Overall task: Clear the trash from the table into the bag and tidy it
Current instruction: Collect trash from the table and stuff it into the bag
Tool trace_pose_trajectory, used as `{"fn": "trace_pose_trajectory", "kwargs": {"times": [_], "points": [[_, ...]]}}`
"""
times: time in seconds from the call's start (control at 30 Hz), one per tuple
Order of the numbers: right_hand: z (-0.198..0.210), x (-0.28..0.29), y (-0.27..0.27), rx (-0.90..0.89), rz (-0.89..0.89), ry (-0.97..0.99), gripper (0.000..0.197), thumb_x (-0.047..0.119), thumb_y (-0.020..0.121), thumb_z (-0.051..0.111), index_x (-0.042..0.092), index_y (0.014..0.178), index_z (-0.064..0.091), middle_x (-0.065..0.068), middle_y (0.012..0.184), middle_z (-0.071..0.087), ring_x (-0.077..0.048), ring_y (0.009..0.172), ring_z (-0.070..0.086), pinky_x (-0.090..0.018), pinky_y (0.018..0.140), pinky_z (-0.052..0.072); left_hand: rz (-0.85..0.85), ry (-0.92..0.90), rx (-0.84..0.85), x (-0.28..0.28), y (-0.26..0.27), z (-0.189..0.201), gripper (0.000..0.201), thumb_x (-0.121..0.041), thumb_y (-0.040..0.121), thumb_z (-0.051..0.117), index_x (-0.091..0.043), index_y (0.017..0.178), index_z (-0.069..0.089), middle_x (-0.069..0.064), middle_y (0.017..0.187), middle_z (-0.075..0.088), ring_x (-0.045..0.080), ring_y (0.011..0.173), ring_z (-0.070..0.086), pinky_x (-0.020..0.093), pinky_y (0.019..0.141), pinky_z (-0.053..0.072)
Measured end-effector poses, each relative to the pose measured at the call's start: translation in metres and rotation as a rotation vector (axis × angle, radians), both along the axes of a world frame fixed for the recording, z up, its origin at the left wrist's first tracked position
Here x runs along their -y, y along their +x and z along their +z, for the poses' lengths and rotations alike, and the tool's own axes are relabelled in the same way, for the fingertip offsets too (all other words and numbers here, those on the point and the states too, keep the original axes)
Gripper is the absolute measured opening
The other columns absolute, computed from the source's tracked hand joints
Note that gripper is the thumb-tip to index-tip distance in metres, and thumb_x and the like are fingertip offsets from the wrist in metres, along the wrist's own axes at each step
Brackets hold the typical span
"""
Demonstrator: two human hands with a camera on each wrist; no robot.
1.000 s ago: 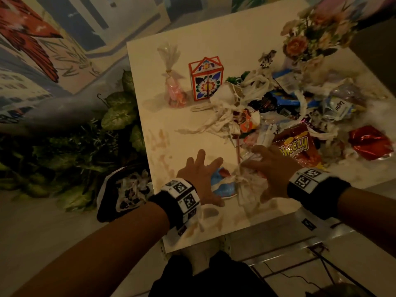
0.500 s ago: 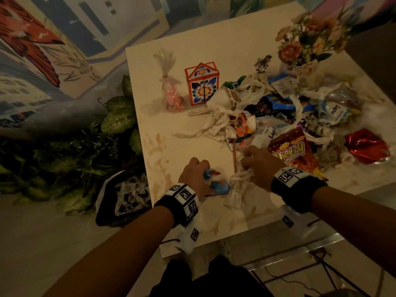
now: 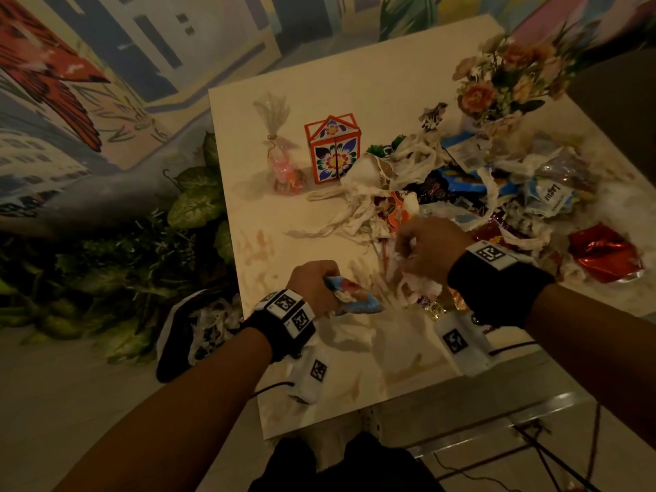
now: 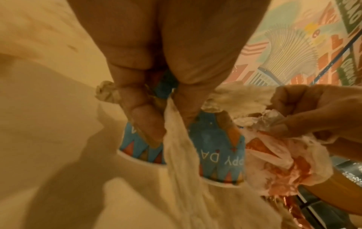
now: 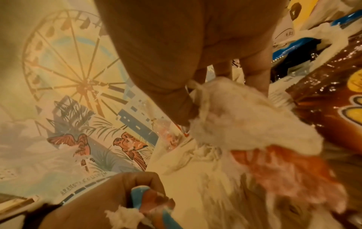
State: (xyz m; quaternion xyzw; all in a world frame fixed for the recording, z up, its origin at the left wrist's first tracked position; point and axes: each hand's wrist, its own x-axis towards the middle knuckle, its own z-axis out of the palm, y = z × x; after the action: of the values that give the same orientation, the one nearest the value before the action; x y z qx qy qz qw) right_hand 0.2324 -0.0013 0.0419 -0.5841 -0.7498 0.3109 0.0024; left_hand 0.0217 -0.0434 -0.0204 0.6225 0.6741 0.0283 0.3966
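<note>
My left hand point(image 3: 314, 282) grips a crushed blue paper cup point(image 3: 355, 296) with a strip of white tissue, just above the near part of the cream table point(image 3: 355, 65). In the left wrist view the cup point(image 4: 217, 148) sits squeezed under my curled fingers. My right hand point(image 3: 431, 248) clutches a wad of white tissue point(image 3: 419, 282) with an orange wrapper, seen close as tissue point(image 5: 245, 120) in the right wrist view. A heap of wrappers and tissue strips point(image 3: 497, 193) covers the table's right half. A black trash bag point(image 3: 191, 332) holding tissue hangs open below the table's left edge.
A floral paper box point(image 3: 333, 150) and a tied candy pouch point(image 3: 282, 161) stand at mid-table. A vase of flowers point(image 3: 504, 87) rises at the back right. A red foil wrapper point(image 3: 603, 253) lies at the right. Leafy plants point(image 3: 142, 243) crowd the floor on the left.
My left hand, open over the blue cup a second ago, has closed round it and lifted it toward me. My right hand has gathered up the tissue wad.
</note>
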Motion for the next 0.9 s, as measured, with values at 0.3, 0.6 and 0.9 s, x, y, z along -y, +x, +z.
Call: {"fn": "trace_pose_trajectory", "kwargs": {"times": [0.3,0.6,0.9], "points": [[0.024,-0.028,0.0,-0.12,-0.06,0.112,0.029,-0.004,0.068,0.064,0.021,0.057,0.053,-0.001,0.07,0.061,-0.018,0.069,0.057,-0.027,0.064,0.045,0.079,0.069,0.208,-0.023,-0.005,0.04,0.027,0.003,0.062,0.079,-0.008,0.072,0.057,0.001,0.058,0.055,0.006,0.045,0.055,0.019,0.038,0.045],[0.046,-0.046,0.002,-0.174,-0.074,0.14,0.034,-0.008,0.07,0.059,0.024,0.058,0.053,-0.002,0.072,0.06,-0.022,0.077,0.058,-0.03,0.071,0.049,0.343,0.158,0.502,-0.053,-0.015,0.078,0.031,0.013,0.065,0.074,-0.012,0.07,0.056,0.015,0.065,0.061,0.02,0.046,0.06,0.027,0.045,0.049],[-0.021,0.003,-0.037,0.159,0.198,-0.096,0.036,0.018,0.085,0.059,0.028,0.119,0.053,-0.002,0.121,0.052,-0.022,0.109,0.052,-0.032,0.087,0.046,0.504,0.156,0.587,-0.053,-0.034,0.07,0.032,0.015,0.062,0.071,-0.011,0.078,0.06,0.013,0.067,0.06,0.027,0.057,0.055,0.029,0.049,0.046]]}}
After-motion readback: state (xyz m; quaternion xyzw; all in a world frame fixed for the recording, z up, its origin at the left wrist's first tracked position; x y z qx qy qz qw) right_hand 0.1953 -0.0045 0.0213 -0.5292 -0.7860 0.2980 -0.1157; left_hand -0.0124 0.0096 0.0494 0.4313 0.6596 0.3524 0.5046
